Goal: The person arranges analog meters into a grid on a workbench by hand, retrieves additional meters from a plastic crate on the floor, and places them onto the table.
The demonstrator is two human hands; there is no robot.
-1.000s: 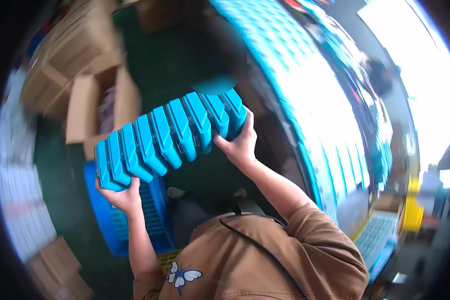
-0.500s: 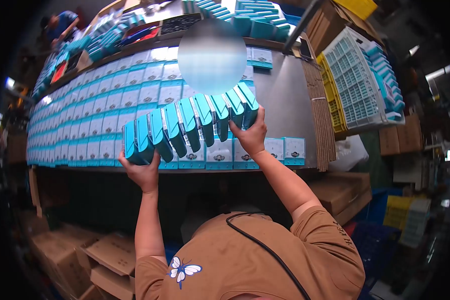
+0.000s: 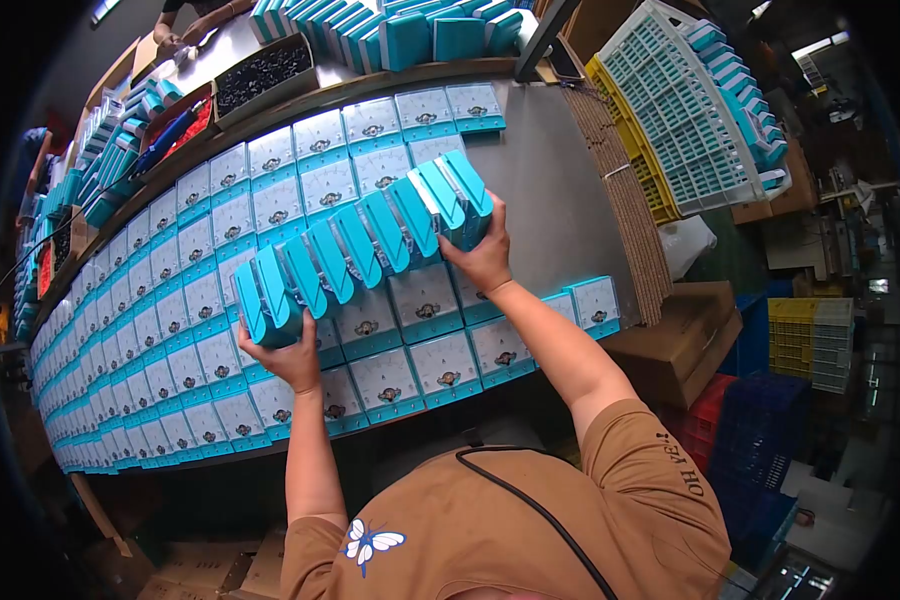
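Note:
A row of several turquoise boxes (image 3: 355,245) is pressed between my two hands, over a table (image 3: 560,190) covered with rows of flat white-and-turquoise boxes (image 3: 280,200). My left hand (image 3: 288,358) grips the lower left end of the row, thumb on the near side. At the upper right end, my right hand (image 3: 485,248) is wrapped round the last boxes. The held boxes stand side by side and tilt unevenly. They hide part of the rows behind them. Whether their undersides touch the boxes on the table cannot be made out.
Beyond the table's raised edge are a tray of small black parts (image 3: 263,75), more turquoise boxes (image 3: 405,40) and another person's hands (image 3: 175,45). At the right are flattened cardboard (image 3: 620,190), a white crate (image 3: 670,110) and a cardboard box (image 3: 675,340).
The view has swung from the floor, cartons and blue crate to the table. The held row is now over the laid-out boxes, nearer the table, with both hands still gripping its ends.

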